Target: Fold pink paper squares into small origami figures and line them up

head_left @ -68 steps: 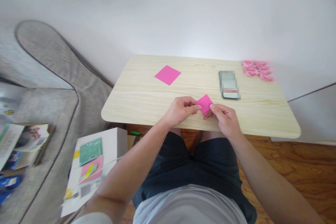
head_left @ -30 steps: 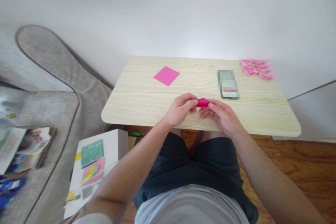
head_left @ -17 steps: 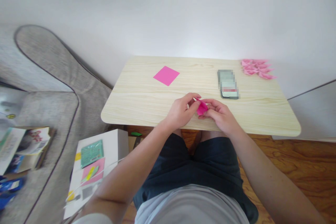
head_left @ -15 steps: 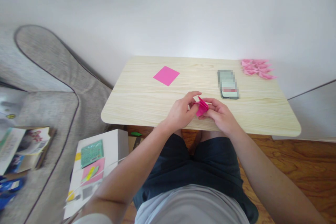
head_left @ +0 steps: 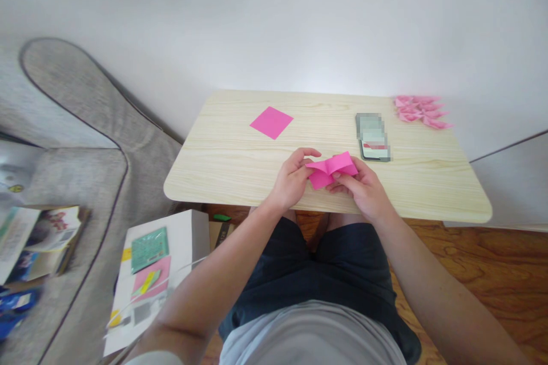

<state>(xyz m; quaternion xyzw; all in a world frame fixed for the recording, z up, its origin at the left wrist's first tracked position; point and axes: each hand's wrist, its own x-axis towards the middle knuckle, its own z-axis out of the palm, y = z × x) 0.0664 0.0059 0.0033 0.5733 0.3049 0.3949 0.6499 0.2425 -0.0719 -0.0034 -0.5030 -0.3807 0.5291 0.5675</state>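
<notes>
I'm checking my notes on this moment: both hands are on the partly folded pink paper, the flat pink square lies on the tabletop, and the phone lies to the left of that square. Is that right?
Not quite: in the head view, the phone lies to the right of the flat pink square. The rest stands.

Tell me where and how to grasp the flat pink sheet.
Pinch the corner nearest the person, coming in low from that side. The pink sheet lies flat on the table, turned like a diamond, that corner pointing nearward; being thin, it probably needs a fingertip slid under first.
</notes>
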